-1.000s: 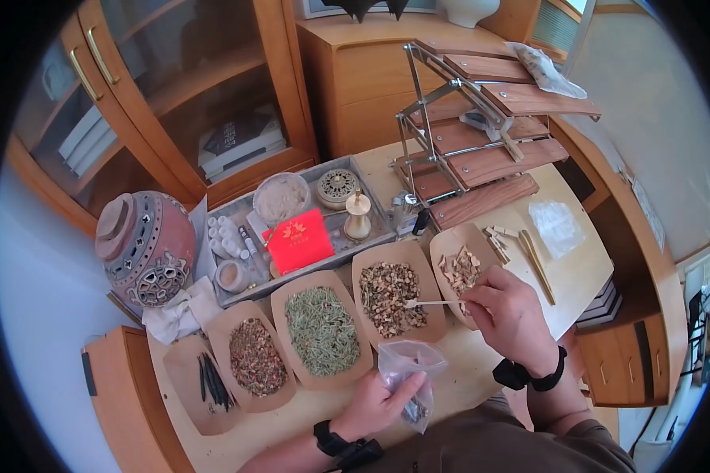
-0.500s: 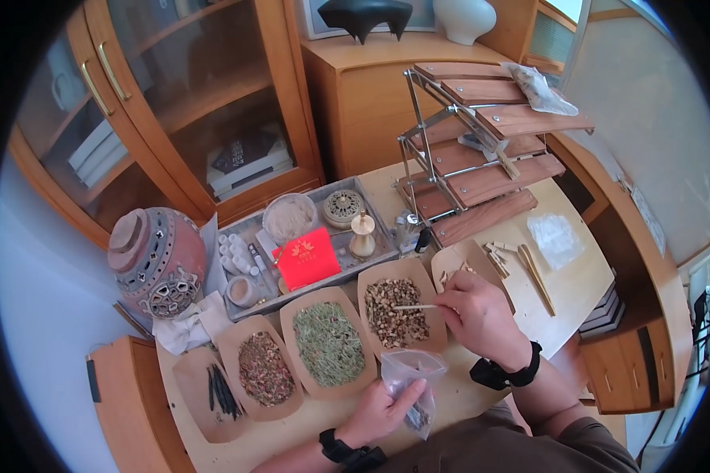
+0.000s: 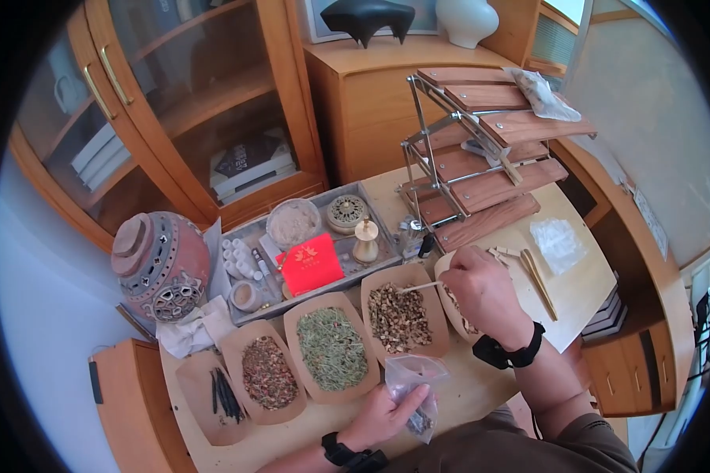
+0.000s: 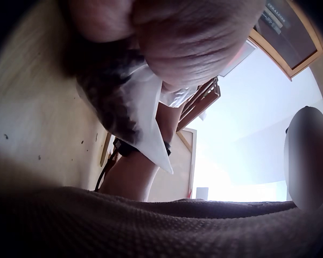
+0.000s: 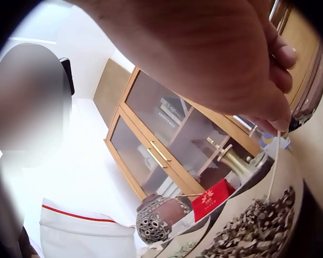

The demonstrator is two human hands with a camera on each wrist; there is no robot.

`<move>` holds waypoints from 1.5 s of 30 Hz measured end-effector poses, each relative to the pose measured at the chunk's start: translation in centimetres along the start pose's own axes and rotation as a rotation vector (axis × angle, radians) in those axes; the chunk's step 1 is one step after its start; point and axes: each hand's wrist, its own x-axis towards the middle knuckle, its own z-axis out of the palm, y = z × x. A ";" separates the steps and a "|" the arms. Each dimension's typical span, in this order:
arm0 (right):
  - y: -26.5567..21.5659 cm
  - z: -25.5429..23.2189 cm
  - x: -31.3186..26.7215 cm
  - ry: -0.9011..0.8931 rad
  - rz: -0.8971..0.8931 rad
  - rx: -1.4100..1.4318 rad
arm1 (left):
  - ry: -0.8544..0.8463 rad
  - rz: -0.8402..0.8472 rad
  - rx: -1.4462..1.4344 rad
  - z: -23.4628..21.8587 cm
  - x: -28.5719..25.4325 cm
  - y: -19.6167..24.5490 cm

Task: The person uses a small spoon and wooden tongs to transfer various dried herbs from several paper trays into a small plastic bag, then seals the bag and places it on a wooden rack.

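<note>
In the head view my right hand point(image 3: 485, 292) pinches the thin handle of a small pale spoon point(image 3: 422, 286). The spoon's tip dips into chopped brown dried herbs point(image 3: 402, 319) at the far part of their paper tray point(image 3: 393, 277). In the right wrist view the spoon point(image 5: 274, 166) slants down from the fingertips into the dark chopped pieces. My left hand point(image 3: 379, 416) grips a clear plastic bag point(image 3: 418, 377) by its side, thumb across the front, just nearer than that tray. Dark contents show through the bag point(image 4: 124, 102) in the left wrist view.
More paper trays hold green herbs point(image 3: 329, 347), reddish-brown herbs point(image 3: 268, 374) and dark pods point(image 3: 226, 394). Behind them a grey tray point(image 3: 252, 314) carries a red packet point(image 3: 312, 264) and brass vessels. A folding wooden rack point(image 3: 481, 150) and brass tongs point(image 3: 538, 284) sit to the right.
My right hand has moved away from me, taking the spoon's tip from the middle of the brown herbs to their far part. The left hand still holds the bag. The head view has shifted slightly.
</note>
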 end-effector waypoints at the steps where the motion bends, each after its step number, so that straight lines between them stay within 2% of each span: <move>1: -0.4 0.1 -0.1 -0.003 -0.024 0.085 | -0.003 0.001 0.003 0.0 0.0 -0.3; 6: -1.0 -1.3 -1.0 -0.017 -0.003 0.257 | -0.006 0.022 0.039 0.0 0.0 -0.4; 9: -0.3 -2.4 -1.7 0.007 0.033 0.206 | 0.025 -0.001 -0.034 0.3 -0.1 -0.5; 11: 0.2 -3.6 -1.6 0.045 0.023 0.007 | 0.016 0.008 -0.019 0.2 0.0 -0.4; 15: 0.2 -3.2 -1.5 0.019 -0.005 -0.044 | 0.012 0.011 0.002 0.2 0.0 -0.1; 21: -0.6 0.0 -2.3 -0.084 0.005 0.172 | 0.013 0.010 0.035 0.1 -0.1 -0.2; 27: -1.8 1.0 -2.5 -0.007 0.110 0.294 | 0.017 -0.036 -0.026 0.3 -0.1 0.1; 34: -0.8 0.7 -3.3 0.012 0.221 0.448 | 0.005 0.009 0.016 0.1 0.0 0.4; 44: -0.6 -4.8 -5.4 -0.001 0.278 0.615 | 0.018 0.056 0.007 0.2 0.1 -0.2; 45: -0.5 -5.4 -5.7 0.020 0.220 0.572 | 0.017 0.055 0.004 0.2 0.0 -0.3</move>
